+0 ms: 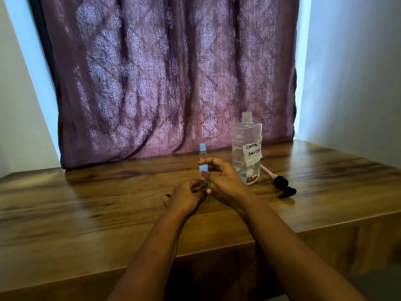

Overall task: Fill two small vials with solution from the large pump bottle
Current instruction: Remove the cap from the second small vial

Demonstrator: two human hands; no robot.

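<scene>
The large clear bottle (247, 148), with a taped label reading "CONTACT... SOLUTION", stands open-necked on the wooden table (86, 203), partly filled with clear liquid. Its black pump (283, 186) lies on the table to the right, tube pointing at the bottle. One small vial with a blue cap (202, 151) stands at the back near the curtain. A second blue-capped vial (203, 168) stands in front of it between my hands. My left hand (187, 197) grips its lower body, which is mostly hidden. My right hand (223, 175) pinches its blue cap between finger and thumb.
A purple patterned curtain (169, 79) hangs behind the table's far edge. White walls flank it on both sides. The table's front edge runs below my forearms, with a corner at the right.
</scene>
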